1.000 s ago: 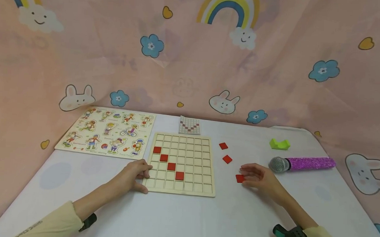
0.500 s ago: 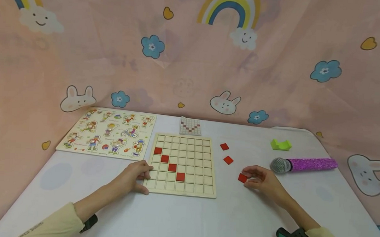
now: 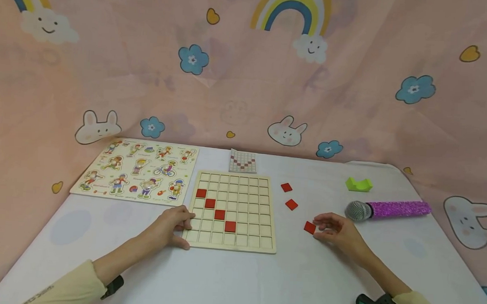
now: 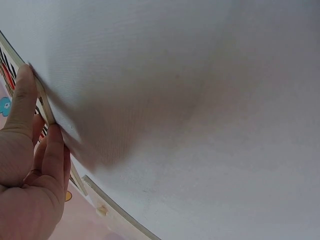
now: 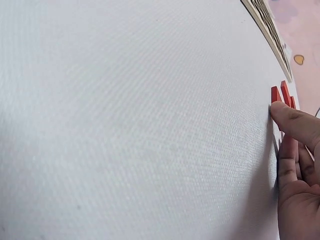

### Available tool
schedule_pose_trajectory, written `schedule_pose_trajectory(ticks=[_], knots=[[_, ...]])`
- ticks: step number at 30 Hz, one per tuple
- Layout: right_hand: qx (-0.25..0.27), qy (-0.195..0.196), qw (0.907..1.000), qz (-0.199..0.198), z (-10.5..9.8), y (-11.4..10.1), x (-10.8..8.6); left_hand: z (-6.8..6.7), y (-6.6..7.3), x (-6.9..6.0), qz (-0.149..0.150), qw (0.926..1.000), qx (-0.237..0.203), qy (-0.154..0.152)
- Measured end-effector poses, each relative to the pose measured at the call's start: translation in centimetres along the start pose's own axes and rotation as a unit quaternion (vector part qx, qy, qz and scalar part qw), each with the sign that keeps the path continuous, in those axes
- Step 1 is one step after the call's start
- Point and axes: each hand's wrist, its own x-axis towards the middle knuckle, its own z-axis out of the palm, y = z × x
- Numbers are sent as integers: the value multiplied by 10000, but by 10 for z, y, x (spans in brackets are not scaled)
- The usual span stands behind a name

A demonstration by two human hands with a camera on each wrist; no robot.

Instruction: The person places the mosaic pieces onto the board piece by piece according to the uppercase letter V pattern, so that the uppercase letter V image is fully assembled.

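A wooden grid board (image 3: 248,244) lies at the middle of the white table, with several red tiles (image 3: 219,215) in a diagonal of its squares. My left hand (image 3: 175,226) grips the board's left edge near the front corner; its thumb and fingertips meet that edge in the left wrist view. At the right, my right hand (image 3: 338,233) is beside a loose red square tile (image 3: 310,227), with thumb and fingers apart and relaxed. In the right wrist view, its thumb (image 5: 284,111) touches the tile. Two more loose red tiles (image 3: 286,187) lie farther back.
A small pattern card (image 3: 243,167) is behind the board. A picture puzzle board (image 3: 121,193) lies at the left rear. A purple glitter microphone (image 3: 400,209) and a green curved block (image 3: 358,184) sit at the right. A pink printed cloth (image 3: 230,88) hangs behind the table.
The red tile by my right hand has turned a little and shows more fully. My right hand has shifted slightly right. My left hand keeps its place on the board.
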Motion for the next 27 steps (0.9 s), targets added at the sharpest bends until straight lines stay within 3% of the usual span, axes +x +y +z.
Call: schedule_pose_trajectory(ticks=[10, 27], knots=[[-219, 89, 9997, -6, 2, 0, 2, -1, 0, 0, -18, 10000, -53, 24], [184, 91, 9997, -146, 3, 4, -1, -1, 0, 0, -28, 9998, -169, -49]])
